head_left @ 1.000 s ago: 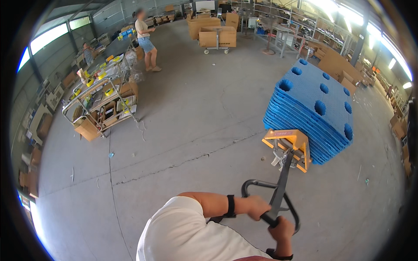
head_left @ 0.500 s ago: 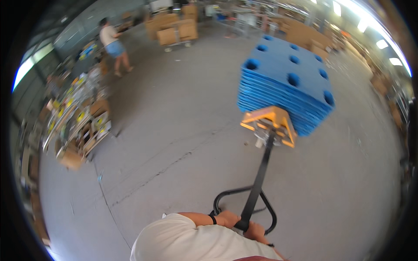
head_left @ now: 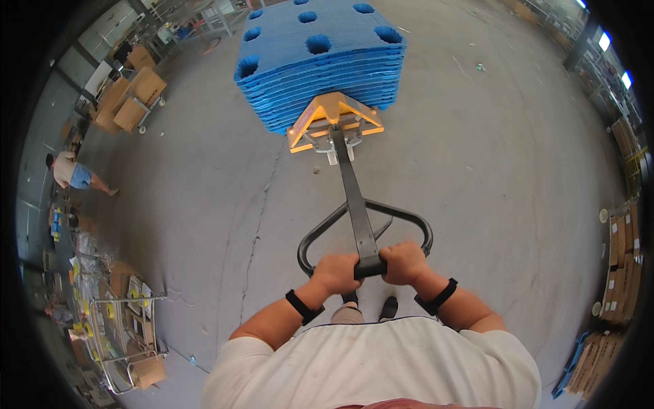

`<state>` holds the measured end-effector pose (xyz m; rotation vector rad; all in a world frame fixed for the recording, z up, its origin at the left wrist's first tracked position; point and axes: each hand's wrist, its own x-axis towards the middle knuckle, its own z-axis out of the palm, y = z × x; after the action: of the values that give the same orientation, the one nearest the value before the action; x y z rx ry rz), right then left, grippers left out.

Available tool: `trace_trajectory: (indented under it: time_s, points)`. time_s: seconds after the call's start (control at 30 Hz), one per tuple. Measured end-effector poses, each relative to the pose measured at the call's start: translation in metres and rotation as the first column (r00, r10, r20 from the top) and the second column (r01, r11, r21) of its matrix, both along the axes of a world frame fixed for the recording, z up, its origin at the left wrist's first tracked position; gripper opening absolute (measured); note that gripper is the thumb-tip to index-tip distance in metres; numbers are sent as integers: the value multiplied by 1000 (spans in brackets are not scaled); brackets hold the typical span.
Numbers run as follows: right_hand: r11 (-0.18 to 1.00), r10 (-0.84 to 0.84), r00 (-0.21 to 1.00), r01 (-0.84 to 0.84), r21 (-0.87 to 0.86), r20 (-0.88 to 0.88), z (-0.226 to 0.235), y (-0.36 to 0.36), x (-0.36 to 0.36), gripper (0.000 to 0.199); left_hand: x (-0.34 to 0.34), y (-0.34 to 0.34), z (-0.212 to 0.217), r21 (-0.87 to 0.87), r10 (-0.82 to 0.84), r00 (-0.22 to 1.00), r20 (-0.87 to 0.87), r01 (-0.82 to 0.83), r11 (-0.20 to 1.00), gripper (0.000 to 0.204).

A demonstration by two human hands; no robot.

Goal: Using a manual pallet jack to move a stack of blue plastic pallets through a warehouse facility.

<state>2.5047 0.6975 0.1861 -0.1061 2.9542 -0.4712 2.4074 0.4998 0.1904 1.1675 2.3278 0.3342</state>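
Both my hands grip the black loop handle of a pallet jack. My left hand is wrapped round the handle's near bar, left of the centre shaft. Just right of the shaft, my right hand is closed round the same bar. A dark band sits on each wrist. The shaft slopes away to the jack's orange-yellow frame. Against that frame rises a stack of blue plastic pallets with round holes in the top. The forks are hidden by the stack.
A cart with cardboard boxes stands at the far left, and a person is nearer on that side. A metal trolley with mixed goods is at the lower left. Stacked flat cartons line the right edge. Grey concrete floor surrounds the jack.
The view has swung to the right, so the person, box cart and pallets sit further left. The handle now lies straight ahead, with both hands still on it and my arms further in view.
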Motion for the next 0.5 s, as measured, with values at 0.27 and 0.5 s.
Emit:
trace_trajectory:
  time_s: [0.27, 0.5]
  points:
    - [996, -75, 938, 85, -14, 339, -114, -20, 60, 36, 50, -7, -108, -207, -47, 987, 156, 79, 975, 48]
    - [960, -280, 922, 260, -108, -268, -40, 45, 150, 67, 58, 15, -24, -186, 85, 991, -102, -103, 977, 39]
